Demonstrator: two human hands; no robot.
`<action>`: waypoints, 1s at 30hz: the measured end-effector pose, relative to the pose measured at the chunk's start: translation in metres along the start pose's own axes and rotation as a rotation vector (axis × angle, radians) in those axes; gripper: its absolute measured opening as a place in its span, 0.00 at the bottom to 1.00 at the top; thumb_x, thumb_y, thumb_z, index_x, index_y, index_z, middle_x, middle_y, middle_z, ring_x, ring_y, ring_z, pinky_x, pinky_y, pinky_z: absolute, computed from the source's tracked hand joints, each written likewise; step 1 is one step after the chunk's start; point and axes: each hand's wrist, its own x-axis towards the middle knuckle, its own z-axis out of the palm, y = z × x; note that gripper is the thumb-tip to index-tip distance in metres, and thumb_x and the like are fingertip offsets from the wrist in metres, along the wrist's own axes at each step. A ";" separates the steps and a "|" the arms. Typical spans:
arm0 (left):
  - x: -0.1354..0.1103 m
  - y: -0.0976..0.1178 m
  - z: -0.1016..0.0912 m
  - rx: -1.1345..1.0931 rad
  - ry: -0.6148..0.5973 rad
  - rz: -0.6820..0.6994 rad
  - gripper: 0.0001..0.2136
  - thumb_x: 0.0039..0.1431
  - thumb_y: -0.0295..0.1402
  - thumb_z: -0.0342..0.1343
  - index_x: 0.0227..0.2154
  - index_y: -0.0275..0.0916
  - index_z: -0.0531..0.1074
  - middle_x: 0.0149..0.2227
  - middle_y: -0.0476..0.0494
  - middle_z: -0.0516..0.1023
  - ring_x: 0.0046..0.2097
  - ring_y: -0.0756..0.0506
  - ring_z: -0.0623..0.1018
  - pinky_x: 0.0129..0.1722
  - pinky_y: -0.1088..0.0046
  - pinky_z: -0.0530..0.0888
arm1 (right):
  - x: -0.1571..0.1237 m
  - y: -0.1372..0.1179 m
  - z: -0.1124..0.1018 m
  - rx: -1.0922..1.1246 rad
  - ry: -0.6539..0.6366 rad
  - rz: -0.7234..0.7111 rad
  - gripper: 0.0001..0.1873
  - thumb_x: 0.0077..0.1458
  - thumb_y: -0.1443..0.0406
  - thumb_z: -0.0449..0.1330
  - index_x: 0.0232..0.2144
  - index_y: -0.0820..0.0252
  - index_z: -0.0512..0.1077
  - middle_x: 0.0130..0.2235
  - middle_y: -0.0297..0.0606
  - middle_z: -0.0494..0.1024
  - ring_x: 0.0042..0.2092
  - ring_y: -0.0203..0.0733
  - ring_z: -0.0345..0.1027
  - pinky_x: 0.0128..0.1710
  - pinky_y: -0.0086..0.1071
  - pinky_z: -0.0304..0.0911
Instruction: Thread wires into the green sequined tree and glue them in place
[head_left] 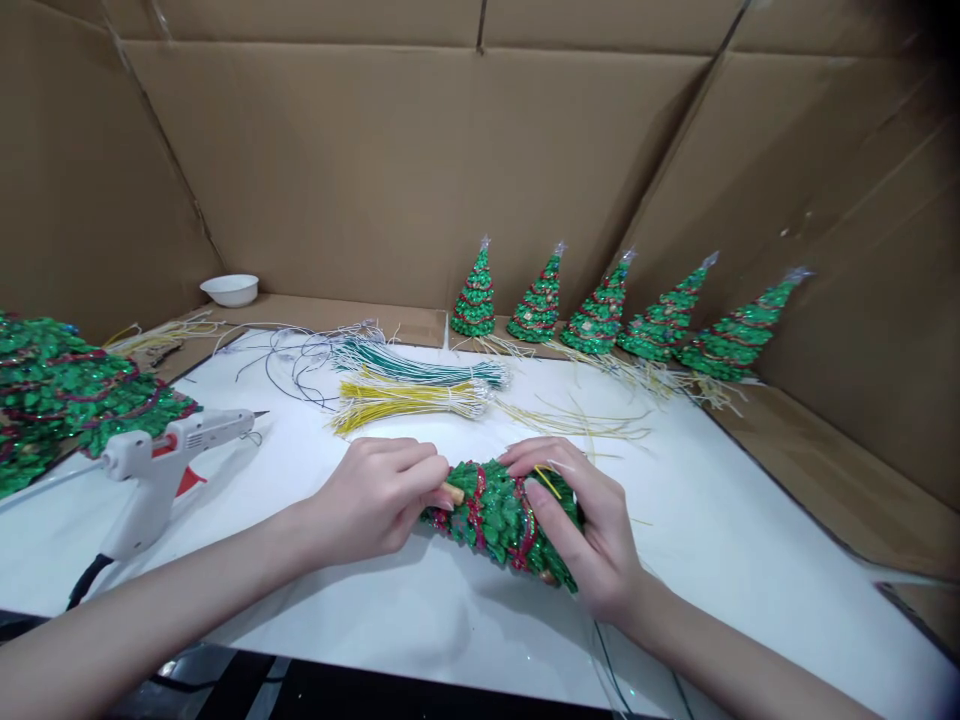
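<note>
A small green glitter Christmas tree (499, 515) with red bead garland lies on its side on the white table top (720, 500), tip pointing left. My right hand (581, 525) wraps round its wide base end, fingers closed on it, with thin yellow wire by the fingers. My left hand (379, 495) is pinched at the tree's tan tip. What the pinch holds beyond the tip is hidden.
A white glue gun (161, 455) stands at the left. Bundles of yellow wires (405, 400) and green wires (416, 365) lie behind the hands. Several finished trees (600, 315) line the back. A heap of green trees (60, 390) sits far left, a white bowl (230, 289) behind. Cardboard walls surround.
</note>
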 end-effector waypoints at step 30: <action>0.012 0.000 0.001 0.093 0.018 -0.008 0.17 0.67 0.26 0.39 0.21 0.40 0.60 0.17 0.49 0.67 0.18 0.50 0.68 0.16 0.76 0.62 | 0.008 0.020 -0.001 -0.040 0.071 -0.173 0.08 0.60 0.61 0.53 0.34 0.56 0.70 0.30 0.38 0.79 0.33 0.43 0.74 0.40 0.39 0.70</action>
